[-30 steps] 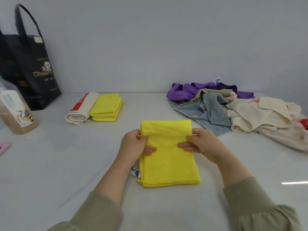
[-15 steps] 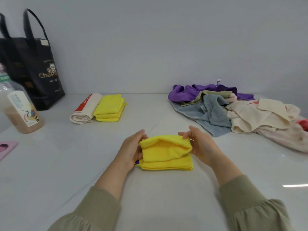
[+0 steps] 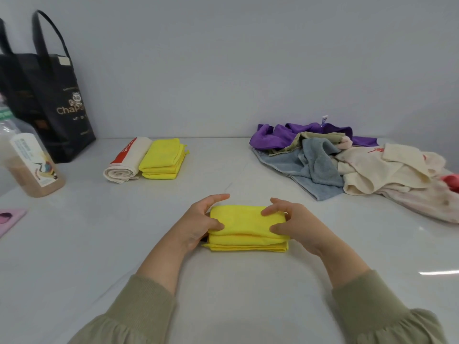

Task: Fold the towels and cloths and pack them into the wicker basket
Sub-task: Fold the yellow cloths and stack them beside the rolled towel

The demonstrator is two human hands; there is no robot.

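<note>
On the white table (image 3: 87,244), a loose heap of unfolded towels (image 3: 352,162) fills the right rear. Far left stands a black tote bag (image 3: 52,105) lettered "ChaPa", its contents unseen. Beside it is a labelled bottle (image 3: 29,165) of brown liquid; its print is unreadable. At centre, the left hand (image 3: 201,224) and right hand (image 3: 295,224) pinch the ends of a folded yellow cloth (image 3: 246,227), fingers partly spread.

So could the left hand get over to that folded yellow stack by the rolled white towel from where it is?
Probably yes. The left hand rests on the yellow cloth, and only bare table lies between it and the folded yellow stack. Nothing blocks the way, though it looks like a stretch forward.
</note>
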